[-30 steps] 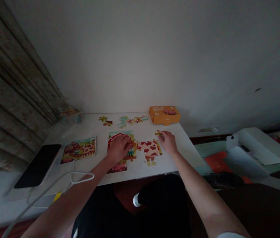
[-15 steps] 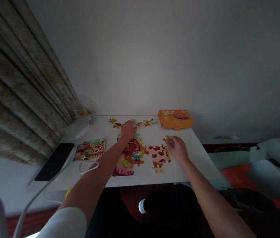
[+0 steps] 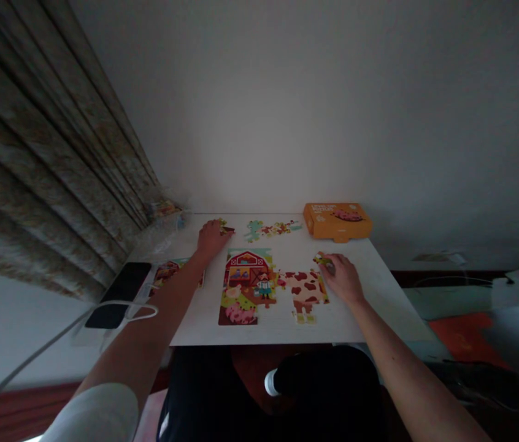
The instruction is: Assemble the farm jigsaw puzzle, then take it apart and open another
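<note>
On the white table lies a partly joined jigsaw puzzle (image 3: 246,288) showing a red barn, a farmer and pigs, with a spotted cow section (image 3: 304,290) joined on its right. My left hand (image 3: 211,238) reaches to the back left, fingers apart over loose puzzle pieces (image 3: 226,228); its fingertips are partly hidden. Right of the cow, my right hand (image 3: 341,275) pinches a green and yellow puzzle piece (image 3: 322,259) just above the table. More loose puzzle pieces (image 3: 273,229) lie in a row along the back.
An orange puzzle box (image 3: 337,221) stands at the back right. On the left are a picture card (image 3: 165,270) partly under my forearm, a black phone (image 3: 119,296), a white cable (image 3: 142,310) and clear plastic wrapping (image 3: 158,238). A patterned curtain (image 3: 52,153) hangs beside the table.
My left hand has moved left along the back row, uncovering pale green pieces behind the barn. My right hand still holds its piece beside the cow. The view has shifted slightly.
</note>
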The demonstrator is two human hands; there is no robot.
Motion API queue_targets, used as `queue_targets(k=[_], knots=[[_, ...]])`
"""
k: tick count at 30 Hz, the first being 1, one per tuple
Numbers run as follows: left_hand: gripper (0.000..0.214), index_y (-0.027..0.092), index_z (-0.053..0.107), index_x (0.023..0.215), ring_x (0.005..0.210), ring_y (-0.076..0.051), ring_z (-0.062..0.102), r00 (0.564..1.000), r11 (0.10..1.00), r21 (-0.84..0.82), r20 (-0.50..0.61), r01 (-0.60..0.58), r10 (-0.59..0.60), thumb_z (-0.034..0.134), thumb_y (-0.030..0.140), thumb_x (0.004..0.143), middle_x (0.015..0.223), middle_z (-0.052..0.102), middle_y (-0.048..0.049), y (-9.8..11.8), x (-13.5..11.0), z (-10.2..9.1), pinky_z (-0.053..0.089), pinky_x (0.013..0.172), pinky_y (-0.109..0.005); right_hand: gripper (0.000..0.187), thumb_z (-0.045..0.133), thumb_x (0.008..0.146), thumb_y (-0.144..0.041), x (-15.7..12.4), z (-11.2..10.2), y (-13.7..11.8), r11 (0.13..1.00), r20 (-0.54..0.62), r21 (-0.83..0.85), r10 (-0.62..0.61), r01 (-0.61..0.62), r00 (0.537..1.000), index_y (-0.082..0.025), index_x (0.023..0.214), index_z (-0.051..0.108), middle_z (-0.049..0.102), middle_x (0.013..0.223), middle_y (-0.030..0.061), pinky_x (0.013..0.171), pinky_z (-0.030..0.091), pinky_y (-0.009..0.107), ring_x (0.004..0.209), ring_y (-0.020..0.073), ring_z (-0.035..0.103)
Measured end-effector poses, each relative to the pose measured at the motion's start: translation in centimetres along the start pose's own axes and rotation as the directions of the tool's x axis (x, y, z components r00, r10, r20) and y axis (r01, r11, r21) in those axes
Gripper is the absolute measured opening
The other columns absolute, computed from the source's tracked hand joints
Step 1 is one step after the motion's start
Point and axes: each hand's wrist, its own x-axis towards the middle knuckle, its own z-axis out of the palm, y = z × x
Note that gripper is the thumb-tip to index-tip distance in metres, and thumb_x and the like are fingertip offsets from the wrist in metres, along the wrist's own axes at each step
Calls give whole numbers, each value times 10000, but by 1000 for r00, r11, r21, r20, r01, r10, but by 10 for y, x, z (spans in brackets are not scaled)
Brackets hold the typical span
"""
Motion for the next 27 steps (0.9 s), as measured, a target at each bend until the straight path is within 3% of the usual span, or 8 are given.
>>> queue_targets(k=[6,12,15,21,26,27], knots=[[336,128,580,1244,1376,-308,559,996,984,-177,88,24,-9,630,167,915,1379,614,-209,-19,35,4,436,1126,-407,288,544,959,-366,0,-1,-1,1000,11,1,11,-11,1000,-196,1140,690,718,1117,137,908,515,431,1028,300,646],[477,140,551,1186,1123,-367,693,980,966,-212,161,148,-115,760,140,757,1114,711,-179,-19,60,0,515,942,-452,278,548,953,-344,1,-2,-3,999,16,-13,36,-36,999,-191,1139,686,722,1132,135,913,503,432,1038,299,641],[503,156,573,1065,986,-367,701,968,913,-327,144,244,-207,804,98,623,941,709,-125,-19,65,-6,514,864,-434,268,549,957,-356,1,-2,-4,999,13,-12,44,-44,999,-195,1123,685,724,1117,131,917,498,430,1041,303,636],[289,197,576,784,840,-269,636,923,707,-642,4,296,-384,729,56,583,715,598,-22,-12,61,-23,483,799,-368,280,532,978,-380,2,-4,-5,998,10,14,68,-68,998,-191,1115,688,715,1120,138,934,491,435,1049,299,632],[278,177,627,839,687,-149,588,922,433,-873,46,225,-385,776,125,610,757,604,9,23,31,-34,469,684,-279,283,534,978,-398,2,-3,-2,996,-17,56,70,-69,997,-193,1091,693,712,1113,141,929,496,440,1033,299,629],[313,174,630,860,661,-133,585,921,322,-918,98,230,-378,803,136,601,756,608,14,34,19,-34,468,662,-264,283,536,977,-404,1,-2,-1,995,-26,68,75,-73,997,-194,1080,695,711,1108,142,931,497,440,1029,299,628]])
